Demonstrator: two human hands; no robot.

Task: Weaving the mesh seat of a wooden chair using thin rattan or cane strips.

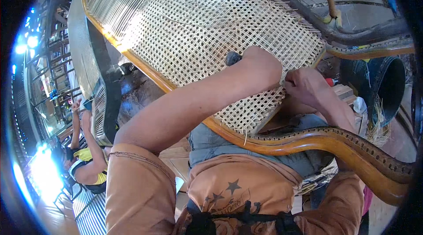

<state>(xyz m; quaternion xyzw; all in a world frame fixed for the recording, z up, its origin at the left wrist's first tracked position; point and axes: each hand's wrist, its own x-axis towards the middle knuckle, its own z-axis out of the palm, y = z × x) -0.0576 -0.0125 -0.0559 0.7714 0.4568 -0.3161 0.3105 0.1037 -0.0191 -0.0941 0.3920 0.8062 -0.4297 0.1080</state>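
The cane panel [194, 32] lies in its wooden frame [286, 148], apparently face-up for access; the right hand [306, 85] curls closed at its right edge, while the left hand's [263, 65] grip cannot be told.

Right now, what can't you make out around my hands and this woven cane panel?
All in the head view:
Left hand: fingers hidden behind its own bent wrist.
Right hand: fingertips curled under, so the hand hides any grip.
Red object: partly covered by the right wrist.
Dark lump: too featureless to identify.
Woven cane panel: far end cut off by the top edge.
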